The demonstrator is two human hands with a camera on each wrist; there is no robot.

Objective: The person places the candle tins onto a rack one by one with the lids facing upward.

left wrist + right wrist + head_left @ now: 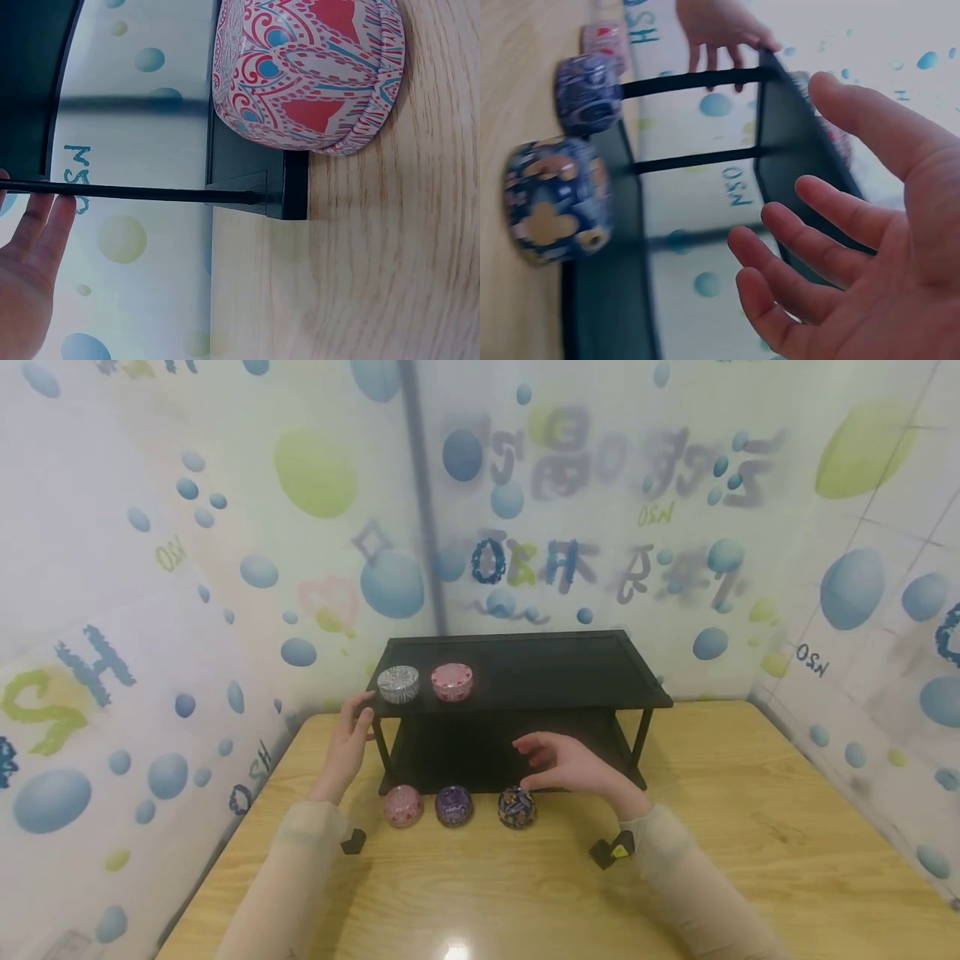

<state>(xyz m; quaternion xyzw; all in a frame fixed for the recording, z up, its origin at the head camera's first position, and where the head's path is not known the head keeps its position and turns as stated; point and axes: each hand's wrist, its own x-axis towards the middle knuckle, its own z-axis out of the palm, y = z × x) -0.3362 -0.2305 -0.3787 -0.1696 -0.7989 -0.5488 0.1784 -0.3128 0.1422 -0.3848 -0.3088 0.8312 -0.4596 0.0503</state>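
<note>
My left hand [347, 750] touches the left front corner of a black two-tier shelf [525, 670], its fingers behind the thin post in the left wrist view. My right hand [570, 763] hovers before the shelf, fingers spread and slightly bent, holding nothing. Under it, on the table, sits a dark blue floral tin [517, 807]. Left of that stand a purple tin [454, 806] and a pink patterned tin [403, 805], in a row before the shelf. On the upper tier are a black-and-white tin [398, 684] and a pink tin with red marks [452, 682].
The shelf stands on a light wooden table [480, 885], close to the back wall covering [480, 510] printed with bubbles and letters. Similar coverings rise at both sides. The lower tier [450, 747] lies beneath the top board.
</note>
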